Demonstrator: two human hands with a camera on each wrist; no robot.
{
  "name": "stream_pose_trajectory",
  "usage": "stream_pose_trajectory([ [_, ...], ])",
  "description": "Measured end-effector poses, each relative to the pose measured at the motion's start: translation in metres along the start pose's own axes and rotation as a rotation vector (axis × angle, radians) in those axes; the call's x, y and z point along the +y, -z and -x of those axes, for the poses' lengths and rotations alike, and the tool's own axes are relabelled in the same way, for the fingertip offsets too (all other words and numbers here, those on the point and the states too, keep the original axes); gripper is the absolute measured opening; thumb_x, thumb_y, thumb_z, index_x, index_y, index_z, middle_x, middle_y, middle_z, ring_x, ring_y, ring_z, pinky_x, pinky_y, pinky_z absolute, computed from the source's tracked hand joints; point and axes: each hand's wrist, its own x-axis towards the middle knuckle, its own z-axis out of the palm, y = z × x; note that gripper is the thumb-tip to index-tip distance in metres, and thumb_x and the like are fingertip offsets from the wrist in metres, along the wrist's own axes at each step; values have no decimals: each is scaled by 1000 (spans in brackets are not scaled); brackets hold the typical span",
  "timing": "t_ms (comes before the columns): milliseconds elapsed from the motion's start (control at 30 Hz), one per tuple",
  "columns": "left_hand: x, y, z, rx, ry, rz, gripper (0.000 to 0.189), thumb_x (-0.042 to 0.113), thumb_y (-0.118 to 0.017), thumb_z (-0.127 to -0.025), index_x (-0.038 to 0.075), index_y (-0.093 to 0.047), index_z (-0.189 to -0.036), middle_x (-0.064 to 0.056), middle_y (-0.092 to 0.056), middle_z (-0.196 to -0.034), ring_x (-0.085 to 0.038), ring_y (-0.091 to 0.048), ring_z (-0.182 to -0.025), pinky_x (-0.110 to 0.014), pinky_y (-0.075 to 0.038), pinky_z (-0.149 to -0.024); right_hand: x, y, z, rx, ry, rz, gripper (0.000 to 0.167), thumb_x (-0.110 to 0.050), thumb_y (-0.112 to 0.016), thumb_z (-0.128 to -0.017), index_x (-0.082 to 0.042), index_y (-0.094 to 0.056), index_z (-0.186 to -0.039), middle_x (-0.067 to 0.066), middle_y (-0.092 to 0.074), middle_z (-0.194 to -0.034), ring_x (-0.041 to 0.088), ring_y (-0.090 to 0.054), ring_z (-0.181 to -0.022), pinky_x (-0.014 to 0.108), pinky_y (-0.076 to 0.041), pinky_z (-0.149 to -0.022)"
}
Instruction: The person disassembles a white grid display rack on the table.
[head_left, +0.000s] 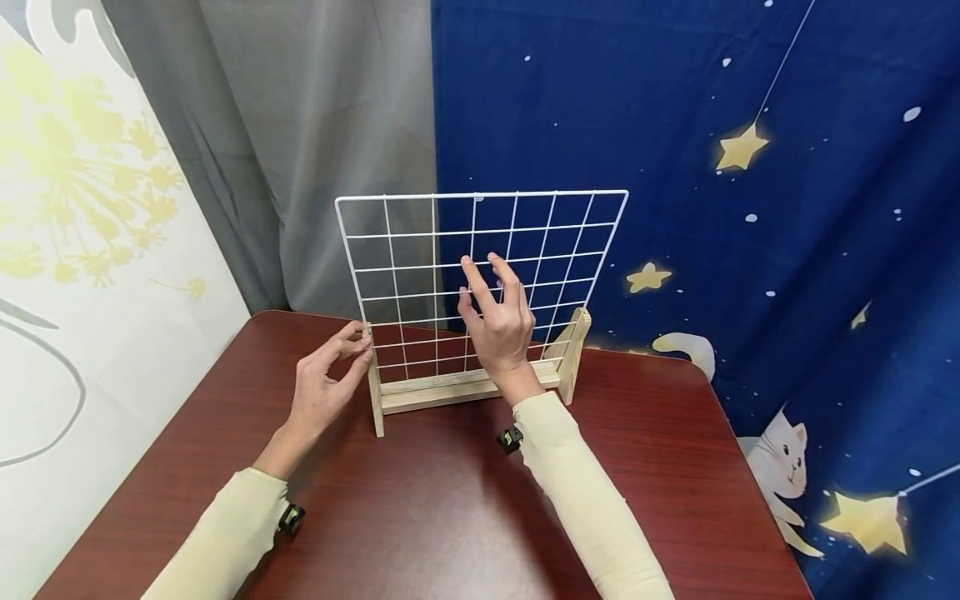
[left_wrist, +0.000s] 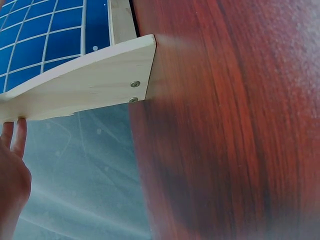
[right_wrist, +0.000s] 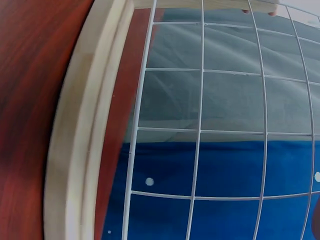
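Observation:
A white wire grid panel [head_left: 405, 197] stands upright on a pale wooden stand [head_left: 435, 400] on the table. My left hand [head_left: 322, 375] holds the upper end of the stand's left side piece [left_wrist: 105, 80] between thumb and fingers. Two fingers [left_wrist: 19, 137] reach the edge of that piece in the left wrist view, where two screw heads show near its base. In front of the grid, my right hand [head_left: 501, 329] is raised with fingers apart and loosely bent, fingertips close to the wires. The right wrist view shows the stand's front rail [right_wrist: 75, 135] beside the grid's lower wires.
The dark red-brown table [head_left: 420, 508] has its far edge just behind the stand. A grey curtain [head_left: 337, 100] and a blue curtain with stars [head_left: 570, 108] hang behind it. At the left is a white panel [head_left: 90, 350] with a yellow flower print.

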Motion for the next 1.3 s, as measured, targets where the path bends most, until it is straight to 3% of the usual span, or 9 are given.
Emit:
stream_pose_trajectory([
  [433, -4, 3, 2, -19, 21, 12, 28, -19, -77, -83, -1, -78, -105, -24, -74, -127, -10, -72, -120, -13, -59, -97, 1, 3, -29, 30, 12, -27, 45, -21, -77, -95, -27, -71, -139, 13, -66, -140, 28, -72, -109, 33, -66, -85],
  [867, 8, 1, -6, -17, 6, -1, 20, -22, -75, -81, -9, -74, -97, -30, -74, -117, -5, -73, -111, -10, -59, -94, -1, 5, -57, 46, 60, -24, 44, -20, -76, -95, -27, -71, -139, 12, -66, -141, 27, -72, -105, 32, -66, -85],
  [1100, -1, 5, -3, -39, 24, 1, 24, -17, -77, -84, 0, -78, -102, -22, -76, -123, -3, -73, -114, -12, -59, -96, -5, 9, -74, 57, 72, -23, 42, -20, -74, -96, -27, -72, -137, 12, -66, -141, 27, -72, -109, 31, -66, -88],
  [1300, 24, 3, -12, -32, 13, 9, 22, -21, -75, -82, -9, -76, -101, -31, -74, -118, -10, -74, -111, -9, -57, -96, -7, 11, -87, 57, 91, -25, 41, -20, -73, -97, -26, -72, -138, 12, -66, -141, 27, -71, -111, 31, -66, -89],
])
